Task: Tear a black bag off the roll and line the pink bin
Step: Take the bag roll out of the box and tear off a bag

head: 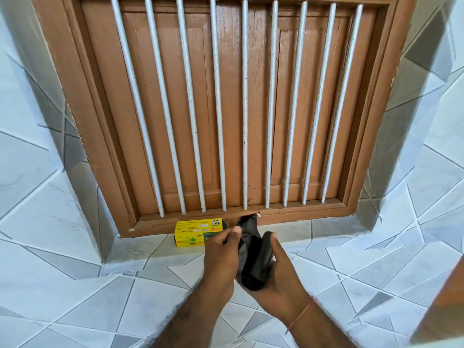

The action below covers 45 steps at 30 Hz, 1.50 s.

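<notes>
A roll of black bags (254,267) is held in front of a shuttered window. My right hand (278,280) cups the roll from below and from the right. My left hand (222,257) pinches the loose end of the black bag (247,227), which sticks up from the roll toward the sill. A yellow bin-bag box (193,233) lies on the tiled sill just left of my hands. The pink bin is not in view.
A brown wooden window shutter (226,109) with several white vertical bars fills the wall ahead. Grey and white tiled walls (50,172) surround it, and a tiled ledge (326,237) runs under the frame. A brown edge shows at the far right (447,297).
</notes>
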### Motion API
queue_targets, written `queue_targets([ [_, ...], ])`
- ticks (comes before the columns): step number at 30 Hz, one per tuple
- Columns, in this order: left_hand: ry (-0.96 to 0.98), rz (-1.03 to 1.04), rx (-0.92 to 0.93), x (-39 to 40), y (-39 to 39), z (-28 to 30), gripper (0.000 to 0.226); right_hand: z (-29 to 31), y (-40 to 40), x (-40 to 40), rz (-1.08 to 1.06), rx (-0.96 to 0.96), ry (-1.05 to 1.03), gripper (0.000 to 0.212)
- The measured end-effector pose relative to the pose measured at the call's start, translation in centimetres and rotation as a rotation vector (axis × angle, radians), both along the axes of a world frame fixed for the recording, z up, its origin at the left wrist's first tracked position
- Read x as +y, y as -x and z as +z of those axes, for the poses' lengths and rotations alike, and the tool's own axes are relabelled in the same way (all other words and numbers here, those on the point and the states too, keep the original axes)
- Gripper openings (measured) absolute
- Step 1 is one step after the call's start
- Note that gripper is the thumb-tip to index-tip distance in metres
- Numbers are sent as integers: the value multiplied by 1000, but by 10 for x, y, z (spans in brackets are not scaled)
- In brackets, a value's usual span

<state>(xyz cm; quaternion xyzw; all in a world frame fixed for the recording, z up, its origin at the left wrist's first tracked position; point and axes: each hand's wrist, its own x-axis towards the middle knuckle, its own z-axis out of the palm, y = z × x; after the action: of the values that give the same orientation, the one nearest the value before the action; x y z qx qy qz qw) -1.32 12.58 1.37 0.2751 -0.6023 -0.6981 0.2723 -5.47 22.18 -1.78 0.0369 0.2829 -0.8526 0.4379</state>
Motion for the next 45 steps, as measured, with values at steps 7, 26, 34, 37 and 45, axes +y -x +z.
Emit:
queue_targets([
  [7, -162, 52, 120, -55, -25, 31, 21, 3, 9, 19, -56, 50, -44, 31],
  [26, 1085, 587, -42, -76, -94, 39, 26, 12, 12, 36, 187, 440, -259, 36],
  [34, 301, -757, -258, -40, -28, 0, 46, 32, 13, 35, 292, 493, -207, 24],
  [37, 279, -741, -147, -52, -28, 4, 20, 30, 21, 47, 291, 354, -216, 28],
  [45, 486, -748, -209, -99, -36, 30, 28, 18, 34, 73, 275, 412, -404, 49],
])
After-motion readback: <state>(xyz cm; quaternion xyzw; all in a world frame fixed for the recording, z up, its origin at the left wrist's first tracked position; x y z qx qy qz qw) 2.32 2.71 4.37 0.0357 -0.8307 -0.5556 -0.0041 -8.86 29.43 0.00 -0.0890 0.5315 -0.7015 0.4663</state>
